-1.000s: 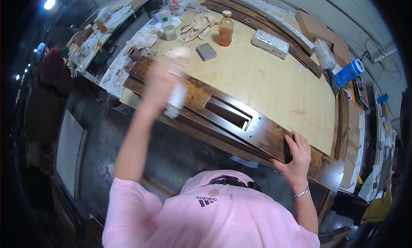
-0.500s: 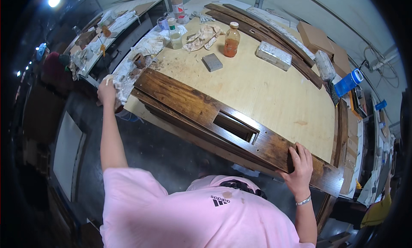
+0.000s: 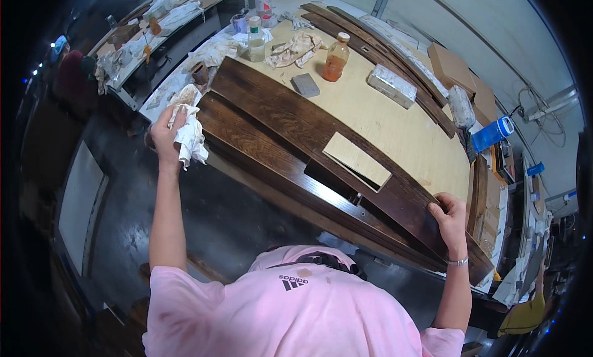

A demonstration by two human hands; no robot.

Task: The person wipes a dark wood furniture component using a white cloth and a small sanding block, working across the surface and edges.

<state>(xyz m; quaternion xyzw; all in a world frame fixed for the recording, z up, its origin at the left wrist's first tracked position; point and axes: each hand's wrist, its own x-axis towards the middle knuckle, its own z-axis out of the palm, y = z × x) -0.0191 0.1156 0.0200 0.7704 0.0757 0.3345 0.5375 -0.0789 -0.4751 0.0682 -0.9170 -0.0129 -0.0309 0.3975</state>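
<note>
My left hand [image 3: 164,138] is closed on a crumpled, stained white rag [image 3: 190,134], just off the left ends of the boards. At the right, my right hand [image 3: 451,220] grips a dark brown wooden board [image 3: 278,113] near its right end, thumb on top and fingers hidden past the far edge. This board lies askew over a stack, and pale tabletop shows through its rectangular cutout. Nearer to me, a second brown board [image 3: 247,139] with a similar cutout tops the stack, partly covered by the first.
On the pale worktable [image 3: 395,144] stand a bottle of orange liquid [image 3: 335,60], a clear bottle [image 3: 256,42], a grey block [image 3: 305,85] and a wrapped block [image 3: 391,85]. More brown boards [image 3: 370,48] lie along the far edge. A blue water bottle [image 3: 492,133] is at the right.
The top board has shifted away from me, uncovering the one beneath. My right hand went from its near edge to its far edge. My left hand brought the rag nearer the boards.
</note>
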